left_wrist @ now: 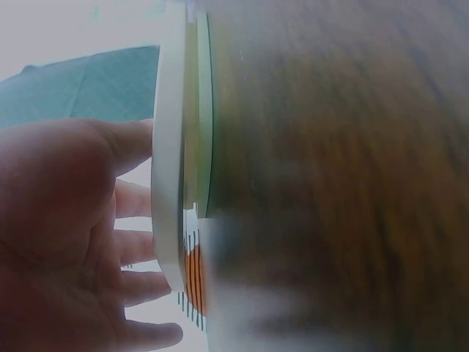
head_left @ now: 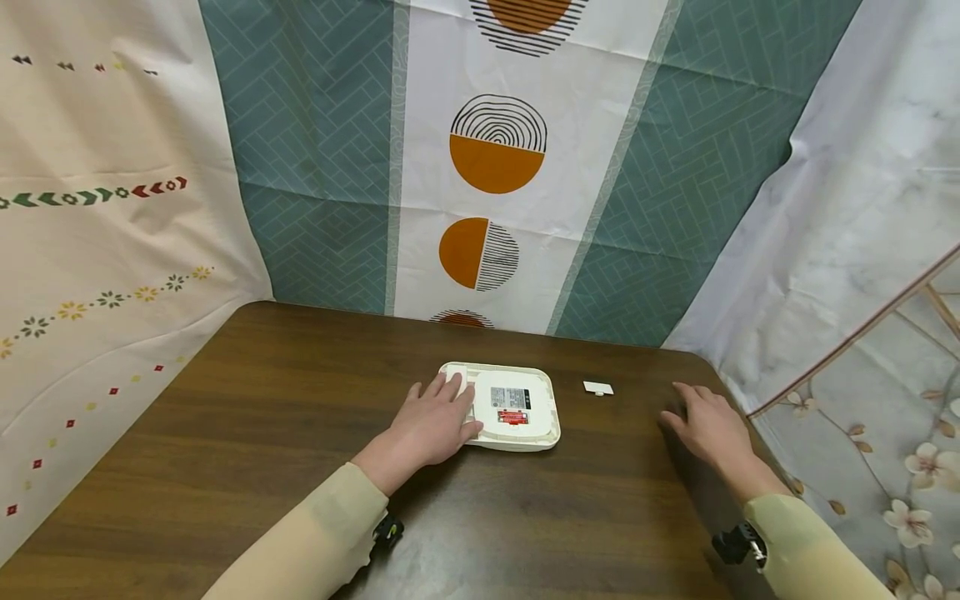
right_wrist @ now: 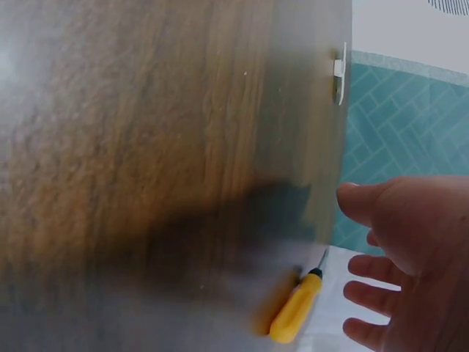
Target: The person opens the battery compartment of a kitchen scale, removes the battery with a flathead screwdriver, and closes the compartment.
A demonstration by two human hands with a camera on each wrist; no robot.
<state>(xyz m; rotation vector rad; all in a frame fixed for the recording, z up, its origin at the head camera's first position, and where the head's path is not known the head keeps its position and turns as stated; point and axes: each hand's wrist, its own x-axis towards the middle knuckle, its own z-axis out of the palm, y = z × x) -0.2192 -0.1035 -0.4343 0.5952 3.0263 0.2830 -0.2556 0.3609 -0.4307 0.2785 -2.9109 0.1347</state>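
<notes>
A flat white device (head_left: pixel 536 383) with rounded corners lies on the table, its labelled side up. Red batteries (head_left: pixel 513 417) sit in its uncovered battery slot. My left hand (head_left: pixel 435 417) rests over the device's left end, fingers extended; the left wrist view shows fingertips along the device's edge (left_wrist: pixel 168 147). To the right lies a small white battery cover (head_left: pixel 598 388). My right hand (head_left: pixel 708 425) is over the table's right side, fingers loosely bent and holding nothing. Below it in the right wrist view is a screwdriver (right_wrist: pixel 297 312) with a yellow handle, hidden in the head view.
The dark wooden table (head_left: pixel 300 417) reaches back to a hanging patterned cloth (head_left: pixel 322 167). Pale cloths also hang at the left and right, the right one (head_left: pixel 847 333) close beside my right hand.
</notes>
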